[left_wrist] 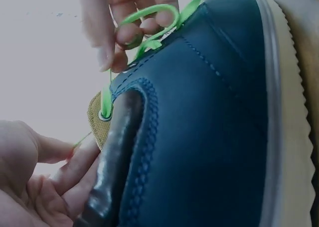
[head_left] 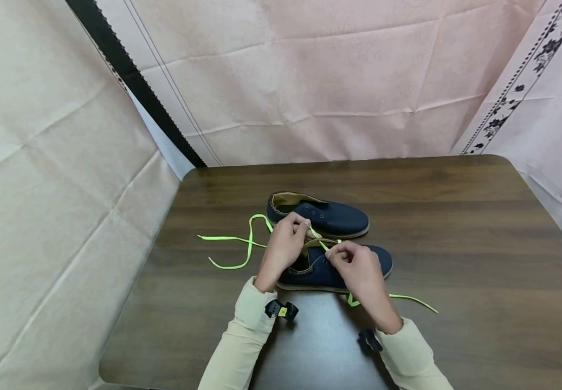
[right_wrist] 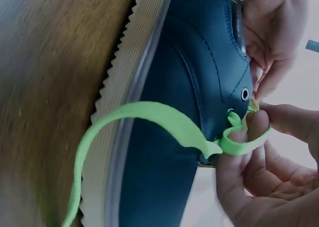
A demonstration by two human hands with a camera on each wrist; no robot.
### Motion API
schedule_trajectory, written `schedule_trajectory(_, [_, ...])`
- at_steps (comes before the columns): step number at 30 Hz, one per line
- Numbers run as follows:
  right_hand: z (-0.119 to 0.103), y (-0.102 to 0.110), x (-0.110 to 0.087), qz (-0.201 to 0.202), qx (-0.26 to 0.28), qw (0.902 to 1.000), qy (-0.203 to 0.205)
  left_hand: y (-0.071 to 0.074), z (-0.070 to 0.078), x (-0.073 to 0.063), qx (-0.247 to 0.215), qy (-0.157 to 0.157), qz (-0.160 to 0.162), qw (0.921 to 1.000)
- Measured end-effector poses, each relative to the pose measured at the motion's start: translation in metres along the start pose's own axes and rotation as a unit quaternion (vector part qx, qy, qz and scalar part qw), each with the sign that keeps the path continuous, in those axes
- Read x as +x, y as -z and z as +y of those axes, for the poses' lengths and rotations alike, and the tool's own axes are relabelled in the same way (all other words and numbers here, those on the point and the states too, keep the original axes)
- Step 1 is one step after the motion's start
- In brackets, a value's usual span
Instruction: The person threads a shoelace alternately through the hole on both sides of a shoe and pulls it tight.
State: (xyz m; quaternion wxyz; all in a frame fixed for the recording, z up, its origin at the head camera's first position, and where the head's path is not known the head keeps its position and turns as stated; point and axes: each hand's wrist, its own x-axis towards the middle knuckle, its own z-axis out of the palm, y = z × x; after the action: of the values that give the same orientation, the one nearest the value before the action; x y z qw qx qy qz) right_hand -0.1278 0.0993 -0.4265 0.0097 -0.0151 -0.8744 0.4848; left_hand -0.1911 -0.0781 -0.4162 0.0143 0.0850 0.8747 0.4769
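A navy blue shoe [head_left: 310, 279] with a pale ridged sole sits on the table, its toe to the right, partly hidden behind the hands. My left hand [head_left: 288, 241] is at the shoe's opening, thumb and finger pinching a bright green shoelace [left_wrist: 106, 103] near the tongue [left_wrist: 97, 114]. Over the eyelets, my right hand [head_left: 359, 268] pinches the lace between thumb and forefinger, a loop of it lying around its fingers. One eyelet [right_wrist: 244, 94] on the near side shows no lace through it. The lace's other end [right_wrist: 144, 110] hangs down over the shoe's near side.
Behind it stands a second navy shoe [head_left: 341, 216], its visible eyelets bare. Another green lace [head_left: 234, 238] trails on the wooden table [head_left: 480, 260] to the left. A lace end [head_left: 414, 299] lies to the right. Pale patterned cloth [head_left: 349, 81] hangs beyond the table.
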Motion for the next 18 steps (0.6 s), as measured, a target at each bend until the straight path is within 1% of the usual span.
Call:
schedule_trajectory(3, [-0.002, 0.001, -0.004, 0.003, -0.033, 0.9994, 0.013, 0.000, 0.000, 0.001, 0.001, -0.002, 0.019, 0.9998])
schedule_trajectory(6, [-0.003, -0.001, -0.006, 0.017, -0.062, 0.9975, 0.030, 0.000, 0.000, 0.002, 0.002, -0.007, 0.038, 0.9993])
schedule_trajectory(7, [-0.002, -0.002, -0.006, 0.022, -0.070, 0.9967, 0.035, 0.000, 0.000, 0.002, 0.000, -0.009, 0.036, 0.9993])
schedule_trajectory(8, [-0.002, -0.002, -0.007, 0.026, -0.072, 0.9963, 0.039, 0.001, -0.001, 0.003, -0.005, -0.011, 0.029, 0.9995])
schedule_trajectory(10, [0.000, -0.002, -0.006, 0.030, -0.069, 0.9963, 0.043, 0.003, -0.002, 0.003, -0.015, -0.013, 0.000, 0.9998])
schedule_trajectory(12, [0.004, -0.003, -0.005, 0.026, -0.055, 0.9975, 0.036, 0.006, -0.005, 0.003, -0.031, -0.019, -0.048, 0.9982])
schedule_trajectory(14, [0.007, -0.003, -0.003, 0.021, -0.035, 0.9989, 0.023, 0.010, -0.008, 0.005, -0.047, -0.032, -0.103, 0.9931])
schedule_trajectory(16, [0.010, -0.002, -0.002, 0.019, -0.015, 0.9997, 0.009, 0.013, -0.011, 0.008, -0.054, -0.049, -0.147, 0.9864])
schedule_trajectory(18, [0.012, -0.002, -0.002, 0.020, 0.000, 0.9998, -0.002, 0.016, -0.013, 0.012, -0.056, -0.070, -0.184, 0.9788])
